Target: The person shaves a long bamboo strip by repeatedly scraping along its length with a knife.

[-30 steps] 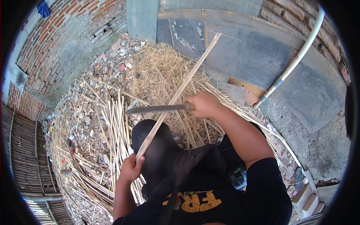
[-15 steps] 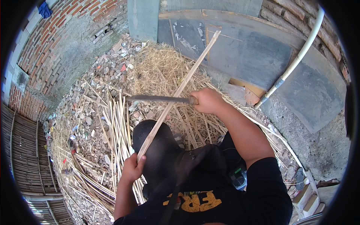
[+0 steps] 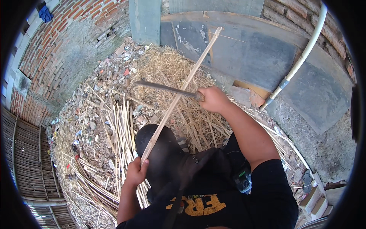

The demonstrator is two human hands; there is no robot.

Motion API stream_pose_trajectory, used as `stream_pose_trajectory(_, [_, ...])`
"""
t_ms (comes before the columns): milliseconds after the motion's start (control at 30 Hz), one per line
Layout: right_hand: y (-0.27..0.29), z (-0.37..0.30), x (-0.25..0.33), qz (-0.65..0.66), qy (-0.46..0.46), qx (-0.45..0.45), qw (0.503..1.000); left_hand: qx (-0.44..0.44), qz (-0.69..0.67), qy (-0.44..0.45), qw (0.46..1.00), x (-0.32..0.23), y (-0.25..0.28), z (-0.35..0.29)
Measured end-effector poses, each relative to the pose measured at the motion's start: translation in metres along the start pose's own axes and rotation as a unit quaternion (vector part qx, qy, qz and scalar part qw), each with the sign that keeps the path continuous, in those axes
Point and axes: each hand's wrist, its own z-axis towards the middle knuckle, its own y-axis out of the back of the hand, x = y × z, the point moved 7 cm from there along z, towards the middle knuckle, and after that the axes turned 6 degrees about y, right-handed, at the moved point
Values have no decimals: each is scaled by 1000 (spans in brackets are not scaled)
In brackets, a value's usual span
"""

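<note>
My left hand is closed around the lower end of a long, pale bamboo strip, which slants up and away to the right past my knee. In my right hand is the handle of a machete, its dark blade pointing left and crossing the strip near its upper half. Whether the cutting edge bites into the strip I cannot tell. Below the blade, a heap of shavings and split pieces covers the ground. Beside my left leg lies a bundle of thin bamboo strips.
Rubble is strewn over the ground to the left. A brick wall rises at the far left, above a bamboo slat panel. Grey boards lean at the far side, with a white pipe standing at the right.
The machete's tip has swung up and away, so the blade now slants across the strip. My right hand has shifted slightly nearer the boards, while my left hand stays almost in place.
</note>
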Motion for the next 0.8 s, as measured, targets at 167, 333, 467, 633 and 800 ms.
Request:
stream_pose_trajectory(167, [-25,-14,42,-163,200,89,962,-7,95,6,995,-14,5,0])
stream_pose_trajectory(333, [8,11,-63,71,-48,-4,996,-13,46,-1,999,-10,3,2])
stream_pose_trajectory(467, [21,10,-74,52,-76,-76,993,-17,45,-1,999,1,2,1])
stream_pose_trajectory(633, [22,0,-33,-6,-13,-52,999,6,-5,12,1000,-4,4,0])
stream_pose_trajectory(800, [5,-7,-9,-91,97,46,990,149,-124,124,973,5,-2,-12])
